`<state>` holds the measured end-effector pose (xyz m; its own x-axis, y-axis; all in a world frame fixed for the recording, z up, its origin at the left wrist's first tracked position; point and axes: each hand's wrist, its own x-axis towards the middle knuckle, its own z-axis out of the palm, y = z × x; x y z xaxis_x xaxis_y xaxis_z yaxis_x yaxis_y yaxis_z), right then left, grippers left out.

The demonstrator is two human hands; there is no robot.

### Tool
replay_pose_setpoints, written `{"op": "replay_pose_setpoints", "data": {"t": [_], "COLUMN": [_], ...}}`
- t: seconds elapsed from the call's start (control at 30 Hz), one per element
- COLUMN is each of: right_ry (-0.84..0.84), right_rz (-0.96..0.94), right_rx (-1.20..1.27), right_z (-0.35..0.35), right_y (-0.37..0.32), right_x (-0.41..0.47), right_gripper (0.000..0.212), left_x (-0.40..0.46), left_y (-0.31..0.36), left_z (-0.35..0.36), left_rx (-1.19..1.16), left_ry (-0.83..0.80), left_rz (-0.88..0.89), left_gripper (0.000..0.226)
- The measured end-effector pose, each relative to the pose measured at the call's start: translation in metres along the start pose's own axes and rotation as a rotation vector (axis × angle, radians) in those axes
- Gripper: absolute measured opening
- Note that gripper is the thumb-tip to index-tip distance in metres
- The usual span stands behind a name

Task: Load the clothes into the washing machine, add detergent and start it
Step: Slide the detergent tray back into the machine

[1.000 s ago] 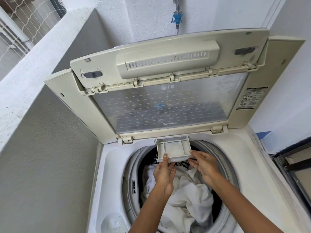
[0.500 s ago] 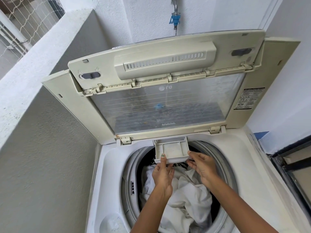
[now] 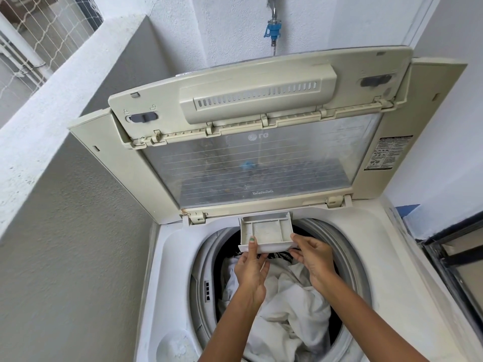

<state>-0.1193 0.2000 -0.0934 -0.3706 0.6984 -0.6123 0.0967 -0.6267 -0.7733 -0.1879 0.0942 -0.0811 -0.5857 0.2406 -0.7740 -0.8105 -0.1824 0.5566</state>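
Observation:
The top-loading washing machine [image 3: 172, 257] stands with its folding lid [image 3: 261, 163] raised. White clothes [image 3: 290, 301] fill the drum, with a dark patterned piece just under the drawer. A small white detergent drawer [image 3: 266, 231] sticks out from the back rim over the drum. My left hand [image 3: 251, 270] holds its front left corner, thumb on top. My right hand [image 3: 313, 257] holds the front right corner with fingers curled under the edge.
A grey concrete wall [image 3: 78, 231] closes in the left side. A blue tap fitting [image 3: 273, 30] hangs on the wall behind the lid. A dark window frame [image 3: 454, 252] runs along the right.
The detergent drawer has slid a little further in toward the back rim with both hands on it. The view has shifted slightly.

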Motion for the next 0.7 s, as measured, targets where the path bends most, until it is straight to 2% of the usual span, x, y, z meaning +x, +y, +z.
{"op": "replay_pose_setpoints", "data": {"t": [0.47, 0.7], "right_ry": [0.021, -0.037], "right_rz": [0.012, -0.001], "right_rx": [-0.005, 0.005], "right_z": [-0.011, -0.014], "right_y": [0.003, 0.003], "right_x": [-0.001, 0.003], "right_gripper": [0.006, 0.011], "left_x": [-0.002, 0.005], "left_y": [-0.007, -0.007], "left_z": [-0.001, -0.001], "left_rx": [0.003, -0.025], "left_ry": [-0.039, -0.097], "left_rz": [-0.035, -0.017], "left_gripper": [0.022, 0.016]}}
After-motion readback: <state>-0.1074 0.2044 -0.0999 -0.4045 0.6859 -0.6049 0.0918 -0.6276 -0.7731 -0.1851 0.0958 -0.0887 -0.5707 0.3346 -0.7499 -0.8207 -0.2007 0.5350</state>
